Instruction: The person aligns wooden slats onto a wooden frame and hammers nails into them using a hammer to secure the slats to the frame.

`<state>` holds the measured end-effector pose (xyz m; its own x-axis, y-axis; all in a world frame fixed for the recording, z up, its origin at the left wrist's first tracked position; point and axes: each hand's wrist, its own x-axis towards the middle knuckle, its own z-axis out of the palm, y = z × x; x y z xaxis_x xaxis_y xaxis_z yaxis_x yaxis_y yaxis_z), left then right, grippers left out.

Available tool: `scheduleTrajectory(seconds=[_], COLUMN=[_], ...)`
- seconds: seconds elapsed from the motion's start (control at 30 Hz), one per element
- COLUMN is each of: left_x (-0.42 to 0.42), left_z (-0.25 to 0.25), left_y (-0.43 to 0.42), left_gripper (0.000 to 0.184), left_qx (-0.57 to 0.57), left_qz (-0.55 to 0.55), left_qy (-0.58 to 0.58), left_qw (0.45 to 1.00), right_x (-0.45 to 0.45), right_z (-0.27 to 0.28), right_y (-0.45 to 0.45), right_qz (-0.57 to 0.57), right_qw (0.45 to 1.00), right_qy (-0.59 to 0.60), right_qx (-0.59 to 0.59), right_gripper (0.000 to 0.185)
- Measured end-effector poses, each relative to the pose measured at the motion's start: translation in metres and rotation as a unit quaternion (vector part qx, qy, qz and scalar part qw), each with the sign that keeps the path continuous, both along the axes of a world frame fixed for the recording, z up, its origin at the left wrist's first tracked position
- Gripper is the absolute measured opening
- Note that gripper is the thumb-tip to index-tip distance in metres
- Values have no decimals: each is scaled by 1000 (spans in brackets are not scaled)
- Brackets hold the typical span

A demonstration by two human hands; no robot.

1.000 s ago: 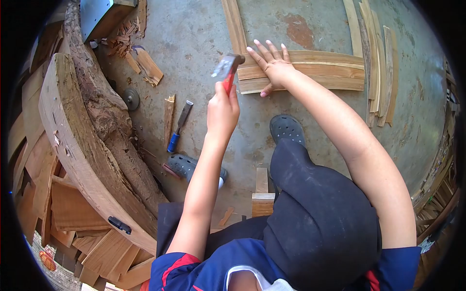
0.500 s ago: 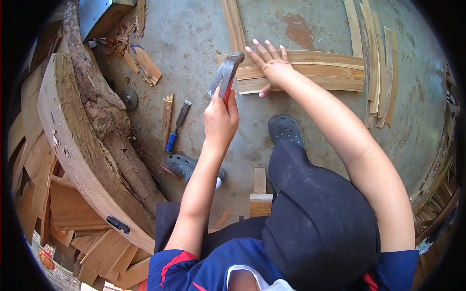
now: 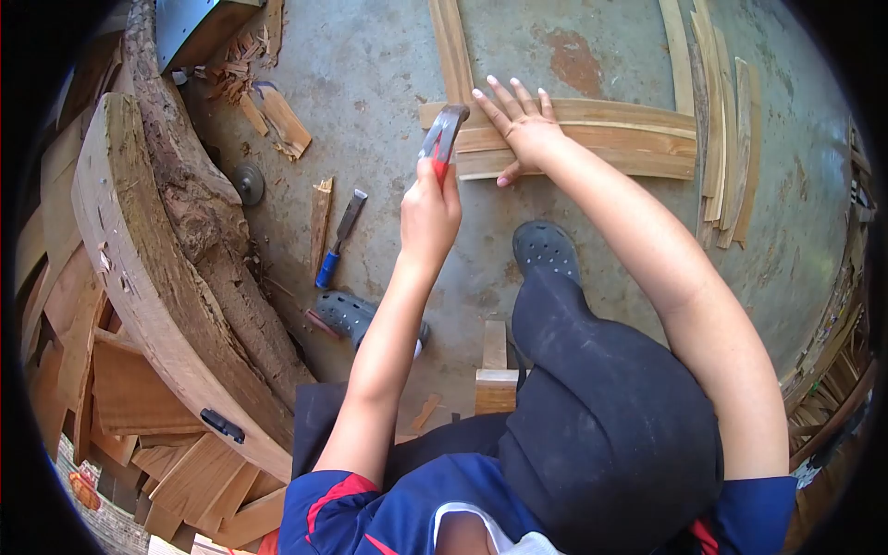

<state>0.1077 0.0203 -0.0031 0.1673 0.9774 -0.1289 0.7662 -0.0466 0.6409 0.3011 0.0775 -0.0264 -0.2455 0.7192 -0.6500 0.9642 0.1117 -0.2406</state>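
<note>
My left hand (image 3: 429, 211) is wrapped round the red handle of a claw hammer (image 3: 446, 132). In the view, the hammer's metal head overlaps the left end of a panel of wooden slats (image 3: 620, 137) on the floor; I cannot tell whether it touches. My right hand (image 3: 529, 135) lies on the slats near that same end, fingers spread and thumb toward me. One long wooden strip (image 3: 450, 51) runs away from the panel's left end, and another strip (image 3: 676, 55) from its right end.
A blue-handled chisel (image 3: 341, 239) lies on the floor beside a split wood piece (image 3: 321, 217). Loose strips (image 3: 721, 139) are stacked at right. A log (image 3: 208, 222) and a thick plank (image 3: 139, 250) border the left, with wood offcuts (image 3: 199, 476) beyond.
My left hand and the hammer have shifted slightly to the right, and the hammer is turned a little. My right hand stays on the slats.
</note>
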Motion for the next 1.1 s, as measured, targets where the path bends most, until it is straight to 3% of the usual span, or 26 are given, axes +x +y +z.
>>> scheduleTrajectory(seconds=[0.1,0.23,0.33,0.43,0.5,0.7,0.77,0.97,1.1], left_x=[-1,-1,-5,0,0,-6,-8,-13,-10], left_z=[4,-8,1,5,-10,8,-17,1,-11], left_y=[-3,1,-1,1,8,3,3,4,7], left_gripper=[23,21,19,19,20,25,24,25,22], left_qx=[62,-31,66,90,-8,38,5,96,10], left_qz=[-14,7,-15,-12,6,-15,-21,-54,-50], left_qy=[-76,32,-58,-94,-17,-94,38,-89,39], left_qw=[995,999,996,991,1000,995,999,990,998], right_x=[1,-1,0,0,0,1,0,0,-2], right_z=[-4,-2,-2,-2,0,-3,-3,-2,1], right_y=[-5,-6,-2,-5,-4,-4,-5,-3,-4], right_qz=[0,3,-1,3,-4,2,-2,3,2], right_qw=[1000,1000,1000,1000,1000,1000,1000,1000,1000], right_qy=[6,6,4,8,8,5,12,-3,3], right_qx=[1,16,6,6,5,5,12,-5,10], right_gripper=[140,139,138,138,140,140,140,139,139])
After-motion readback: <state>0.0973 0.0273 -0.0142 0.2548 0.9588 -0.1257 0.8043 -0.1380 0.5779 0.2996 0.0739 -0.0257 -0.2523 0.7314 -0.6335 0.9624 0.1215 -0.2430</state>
